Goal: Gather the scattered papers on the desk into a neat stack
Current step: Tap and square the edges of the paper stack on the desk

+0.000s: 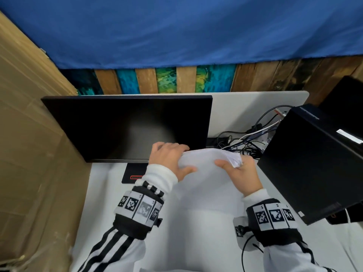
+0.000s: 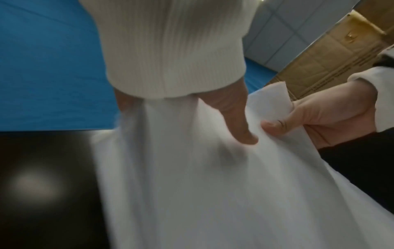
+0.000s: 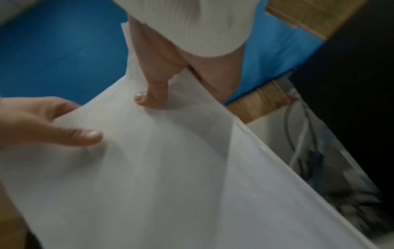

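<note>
A bundle of white papers [image 1: 204,177] stands on edge on the white desk [image 1: 102,193], just in front of the monitor. My left hand [image 1: 176,160] grips its top left corner, thumb on the near face and fingers over the far side. My right hand [image 1: 235,167] grips the top right corner the same way, where several sheet corners fan out unevenly. In the left wrist view my thumb presses the papers [image 2: 192,185] and the right hand [image 2: 319,118] pinches their edge. In the right wrist view the papers [image 3: 160,168] bow between both thumbs.
A black monitor [image 1: 127,126] stands right behind the papers, its base [image 1: 133,173] on the desk. A black computer tower [image 1: 314,163] stands at the right, with tangled cables [image 1: 245,142] behind it. Cardboard [image 1: 29,154] walls the left side.
</note>
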### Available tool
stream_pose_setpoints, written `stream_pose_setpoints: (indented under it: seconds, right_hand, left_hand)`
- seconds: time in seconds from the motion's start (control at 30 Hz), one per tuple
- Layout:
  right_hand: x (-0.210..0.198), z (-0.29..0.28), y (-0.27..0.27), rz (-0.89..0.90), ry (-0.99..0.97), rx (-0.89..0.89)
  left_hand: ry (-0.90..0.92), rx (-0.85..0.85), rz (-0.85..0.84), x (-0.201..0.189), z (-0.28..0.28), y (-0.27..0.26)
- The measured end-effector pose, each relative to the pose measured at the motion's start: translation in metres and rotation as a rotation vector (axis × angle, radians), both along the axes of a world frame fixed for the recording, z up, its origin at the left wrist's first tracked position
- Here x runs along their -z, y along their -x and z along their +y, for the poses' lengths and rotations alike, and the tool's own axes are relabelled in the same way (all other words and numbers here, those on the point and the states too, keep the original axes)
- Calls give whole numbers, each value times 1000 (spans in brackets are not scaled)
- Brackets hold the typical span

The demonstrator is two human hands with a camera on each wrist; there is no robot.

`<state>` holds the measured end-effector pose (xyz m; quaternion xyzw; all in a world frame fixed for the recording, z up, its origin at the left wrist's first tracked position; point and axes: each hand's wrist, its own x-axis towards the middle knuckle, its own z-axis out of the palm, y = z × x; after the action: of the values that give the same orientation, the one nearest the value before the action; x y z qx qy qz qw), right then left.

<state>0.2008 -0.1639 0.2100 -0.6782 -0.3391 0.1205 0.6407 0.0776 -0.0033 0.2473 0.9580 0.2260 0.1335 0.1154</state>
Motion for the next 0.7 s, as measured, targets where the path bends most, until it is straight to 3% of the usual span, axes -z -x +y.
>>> stream_pose_setpoints:
  seconds: [0.1, 0.2, 0.43, 0.57, 0.7]
  right_hand:
    - [-20, 9, 7, -186, 78, -105]
    - [-22, 9, 2, -252, 109, -121]
    - [45, -41, -39, -150, 589, -86]
    - [54, -55, -52, -81, 537, 38]
    - [52, -62, -47, 298, 215, 60]
  left_hand:
    - [174, 37, 21, -11, -3, -5]
    - [212, 5, 53, -14, -7, -5]
    - [639, -221, -307, -4, 40, 29]
    - [791, -270, -387, 0, 54, 41]
    - [842, -251, -490, 11, 67, 49]
